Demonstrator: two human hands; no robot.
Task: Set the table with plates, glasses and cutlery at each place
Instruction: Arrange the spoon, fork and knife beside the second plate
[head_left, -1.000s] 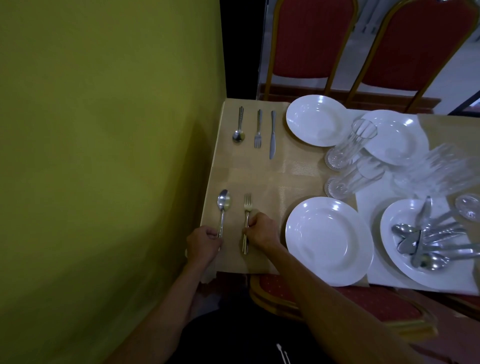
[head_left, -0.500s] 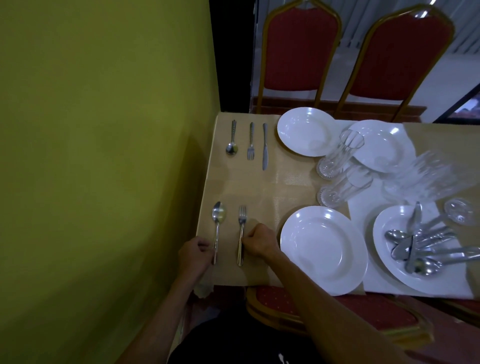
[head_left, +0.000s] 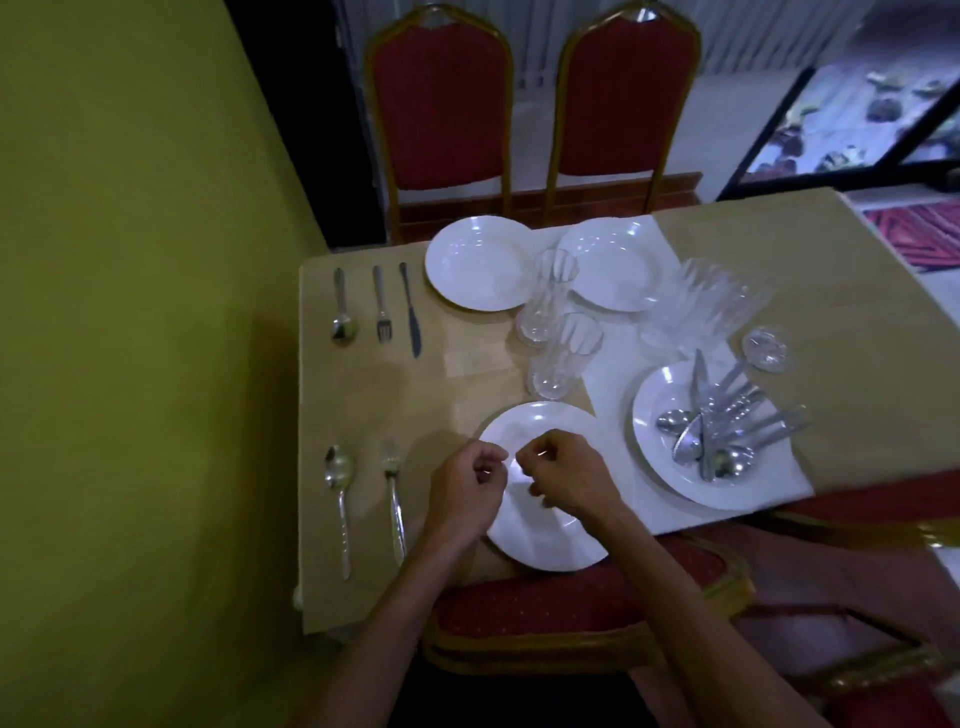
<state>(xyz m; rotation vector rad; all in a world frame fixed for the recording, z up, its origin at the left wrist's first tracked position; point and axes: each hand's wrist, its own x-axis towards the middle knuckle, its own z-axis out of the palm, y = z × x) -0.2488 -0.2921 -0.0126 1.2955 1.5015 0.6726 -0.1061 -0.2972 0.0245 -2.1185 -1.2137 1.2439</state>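
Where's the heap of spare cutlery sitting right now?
In the head view the spare cutlery lies heaped on a white plate at the near right of the table, just right of the near setting's plate.

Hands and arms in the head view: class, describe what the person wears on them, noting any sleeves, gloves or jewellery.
The left forearm and right forearm are bare as far as they show, with no sleeves. The left hand and right hand are ungloved, with no watch, ring or bracelet visible.
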